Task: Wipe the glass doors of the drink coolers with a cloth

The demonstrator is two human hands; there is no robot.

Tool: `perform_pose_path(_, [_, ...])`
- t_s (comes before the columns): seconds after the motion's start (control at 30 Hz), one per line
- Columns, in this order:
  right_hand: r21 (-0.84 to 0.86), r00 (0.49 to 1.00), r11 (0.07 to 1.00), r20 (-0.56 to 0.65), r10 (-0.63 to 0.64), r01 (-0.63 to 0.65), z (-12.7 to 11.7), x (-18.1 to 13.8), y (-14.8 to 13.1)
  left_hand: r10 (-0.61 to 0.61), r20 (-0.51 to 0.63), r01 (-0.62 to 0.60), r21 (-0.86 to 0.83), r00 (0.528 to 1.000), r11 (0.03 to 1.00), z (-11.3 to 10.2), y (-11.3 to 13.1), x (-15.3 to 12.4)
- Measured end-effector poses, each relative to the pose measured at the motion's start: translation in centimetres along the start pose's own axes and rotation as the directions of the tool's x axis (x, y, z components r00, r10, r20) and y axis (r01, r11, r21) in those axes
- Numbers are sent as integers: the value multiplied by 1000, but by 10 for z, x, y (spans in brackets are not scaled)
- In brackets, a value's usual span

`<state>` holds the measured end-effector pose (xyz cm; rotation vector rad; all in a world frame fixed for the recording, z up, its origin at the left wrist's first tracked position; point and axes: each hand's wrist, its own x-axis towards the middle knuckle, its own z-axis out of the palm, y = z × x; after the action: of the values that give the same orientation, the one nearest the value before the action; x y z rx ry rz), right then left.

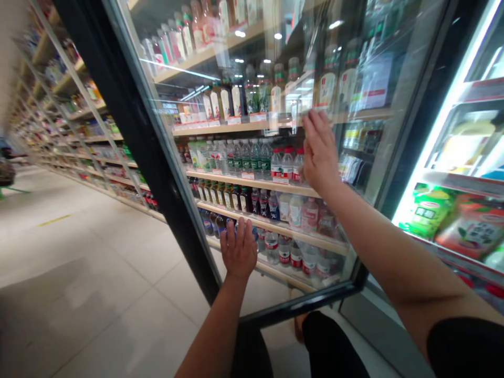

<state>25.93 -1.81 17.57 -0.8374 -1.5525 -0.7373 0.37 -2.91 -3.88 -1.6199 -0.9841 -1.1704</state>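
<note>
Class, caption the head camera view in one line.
Left hand low, right hand high, both flat against a glass door with bottle shelves beyond.

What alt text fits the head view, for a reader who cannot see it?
Both open hands lie flat on a glass door in a shop aisle, the left hand low and the right hand higher. Rows of bottles show through the glass; green and red packs sit in the lit cooler at right.
</note>
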Motion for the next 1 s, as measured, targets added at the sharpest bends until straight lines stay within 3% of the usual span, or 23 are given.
perform_pose_path(0.13, [23,981,991,-139,134,-132,-25,-2,58,-2,-19,2,-4,1000,1000,0,1,2])
perform_pose_path(0.27, [24,914,952,-273,300,-306,-45,-35,108,-18,-14,18,-34,1000,999,2,1,0])
perform_pose_path(0.4, [-13,825,885,-368,428,-465,-61,-63,139,-32,5,33,-59,999,998,4,0,-4])
perform_pose_path(0.53, [-3,766,844,-424,484,-536,-63,-52,149,-46,20,47,-79,999,996,6,0,-5])
perform_pose_path(0.6, [1,770,848,-419,482,-530,-56,-36,138,-43,13,43,-78,999,996,6,0,-5])
perform_pose_path(0.7, [-10,861,909,-324,391,-417,-33,-16,92,-18,-22,17,-43,1000,999,4,1,-1])
perform_pose_path(0.77, [-12,968,980,-162,193,-197,-16,-12,48,-3,-29,2,-27,1000,1000,2,1,1])
perform_pose_path(0.8, [-6,990,996,-106,91,-92,-7,-14,25,-1,-27,0,-25,1000,1000,2,1,1])
perform_pose_path(0.87, [6,997,999,48,-54,54,8,-25,-16,-9,-19,9,-34,1000,999,2,1,1])
perform_pose_path(1.0, [52,930,965,256,-262,258,31,-47,-66,-55,22,57,-95,998,994,4,1,-3])
